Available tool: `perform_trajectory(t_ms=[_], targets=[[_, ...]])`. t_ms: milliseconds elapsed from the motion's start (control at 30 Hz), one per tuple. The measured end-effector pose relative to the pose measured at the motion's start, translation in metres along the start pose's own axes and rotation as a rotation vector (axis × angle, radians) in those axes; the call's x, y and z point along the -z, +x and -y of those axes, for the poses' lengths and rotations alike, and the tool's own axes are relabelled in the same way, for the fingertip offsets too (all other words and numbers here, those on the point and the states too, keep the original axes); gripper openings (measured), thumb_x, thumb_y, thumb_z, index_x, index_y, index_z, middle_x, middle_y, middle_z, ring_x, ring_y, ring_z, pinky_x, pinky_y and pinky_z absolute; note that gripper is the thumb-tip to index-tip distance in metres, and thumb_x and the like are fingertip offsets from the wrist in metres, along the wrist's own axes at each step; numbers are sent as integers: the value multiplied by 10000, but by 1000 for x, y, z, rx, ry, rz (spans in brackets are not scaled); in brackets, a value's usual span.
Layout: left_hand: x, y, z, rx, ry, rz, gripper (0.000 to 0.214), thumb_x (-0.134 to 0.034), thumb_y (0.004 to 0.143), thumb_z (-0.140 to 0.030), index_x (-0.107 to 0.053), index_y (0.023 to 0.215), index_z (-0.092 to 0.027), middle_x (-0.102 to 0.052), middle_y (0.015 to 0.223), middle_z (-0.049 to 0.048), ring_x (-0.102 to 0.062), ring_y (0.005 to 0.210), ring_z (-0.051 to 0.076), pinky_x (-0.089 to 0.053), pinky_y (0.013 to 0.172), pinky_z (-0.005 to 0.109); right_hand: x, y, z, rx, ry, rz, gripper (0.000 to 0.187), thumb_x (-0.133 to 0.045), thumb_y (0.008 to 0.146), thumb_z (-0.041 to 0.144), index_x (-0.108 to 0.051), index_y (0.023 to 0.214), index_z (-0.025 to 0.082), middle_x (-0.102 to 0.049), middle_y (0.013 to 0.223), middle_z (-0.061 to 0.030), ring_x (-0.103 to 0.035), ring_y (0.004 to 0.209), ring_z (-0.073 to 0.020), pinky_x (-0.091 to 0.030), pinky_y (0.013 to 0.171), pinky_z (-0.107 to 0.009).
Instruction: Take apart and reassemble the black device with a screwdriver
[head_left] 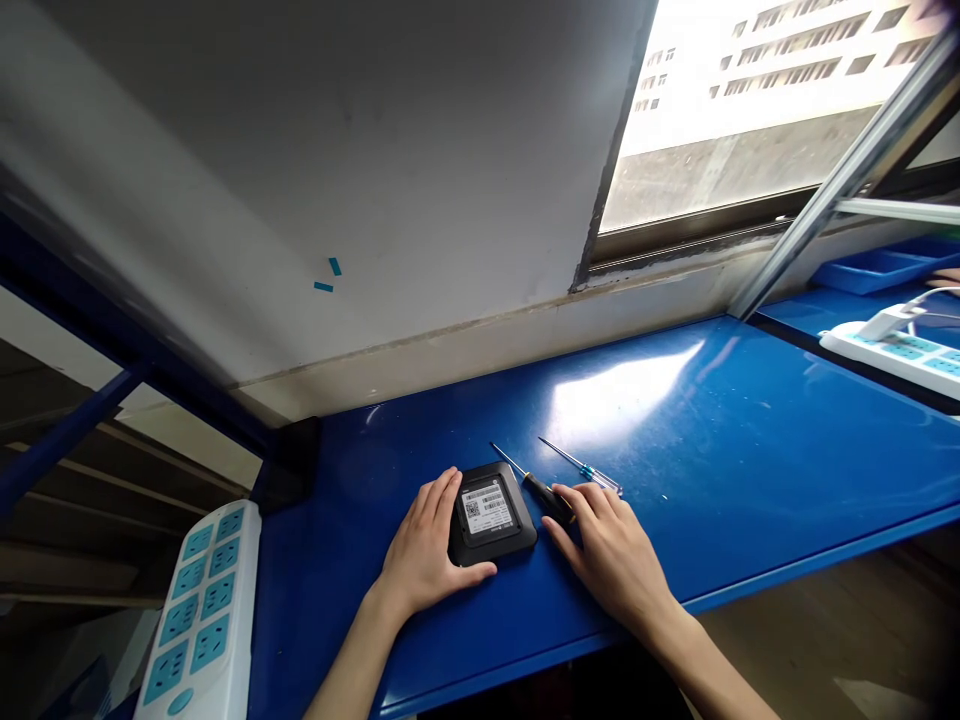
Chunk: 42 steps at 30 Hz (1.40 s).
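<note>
A square black electronic device (491,548) lies on the blue table with its white printed label (487,508) facing up. My left hand (427,545) grips its left side, the thumb along the near edge and the fingers at the far left corner. Just right of the device, my right hand (604,540) has its thumb and fingers around the black handle of a screwdriver (541,491), whose thin shaft points away to the left. Beyond that hand lies a second screwdriver (581,466) with a clear blue handle, untouched.
The blue tabletop (787,450) runs along a white wall (420,200) with a window (735,120). A white power strip (206,610) stands at the left edge, and another power strip (900,350) lies at the right. Farther right are a blue tray (862,272) and another person's hand (946,280).
</note>
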<state>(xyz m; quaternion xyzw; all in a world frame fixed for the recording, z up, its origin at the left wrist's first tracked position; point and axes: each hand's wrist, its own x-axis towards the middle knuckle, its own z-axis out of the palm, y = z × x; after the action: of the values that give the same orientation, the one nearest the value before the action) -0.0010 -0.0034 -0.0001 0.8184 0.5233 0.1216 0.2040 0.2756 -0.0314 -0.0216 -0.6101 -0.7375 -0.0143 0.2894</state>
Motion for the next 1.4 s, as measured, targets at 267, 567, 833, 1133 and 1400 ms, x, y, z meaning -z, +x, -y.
perform_trajectory(t_ms=[267, 567, 833, 1133, 1400], targets=[[1, 1, -1, 13, -6, 26, 1154, -810, 728, -657, -216, 1619, -229, -310, 1676, 130, -293, 1528, 394, -342, 1215, 594, 3, 24, -5, -315, 439, -22, 338, -602, 926, 553, -667, 975, 224, -763, 910, -90, -722, 800, -277, -569, 709, -403], [2, 1, -1, 28, -20, 49, 1180, -804, 721, -681, -224, 1624, -190, -282, 1689, 133, -260, 1545, 379, -304, 1242, 575, 35, 53, -12, -614, 1130, -30, 464, -843, 742, 537, -716, 1009, 179, -818, 989, -116, -784, 952, -298, -629, 860, -403], [2, 2, -2, 45, -28, 61, 1185, -820, 709, -657, -233, 1626, -189, -272, 1695, 119, -252, 1550, 364, -289, 1254, 553, 34, 69, 0, -590, 1101, -54, 542, -791, 759, 617, -702, 1077, 188, -806, 916, -88, -790, 785, -247, -630, 790, -376], [6, 2, -7, 82, -28, 86, 1201, -843, 686, -625, -230, 1632, -209, -261, 1702, 93, -248, 1553, 364, -299, 1251, 552, 37, 81, 9, -427, 902, -36, 509, -692, 843, 617, -659, 1137, 202, -795, 927, -86, -778, 813, -245, -606, 780, -370], [4, 3, -4, 43, -50, 52, 1160, -837, 699, -607, -259, 1624, -211, -292, 1687, 120, -272, 1538, 391, -300, 1237, 593, 38, 81, 7, -312, 827, -32, 411, -661, 895, 563, -653, 1135, 229, -792, 886, -66, -779, 787, -244, -601, 759, -375]])
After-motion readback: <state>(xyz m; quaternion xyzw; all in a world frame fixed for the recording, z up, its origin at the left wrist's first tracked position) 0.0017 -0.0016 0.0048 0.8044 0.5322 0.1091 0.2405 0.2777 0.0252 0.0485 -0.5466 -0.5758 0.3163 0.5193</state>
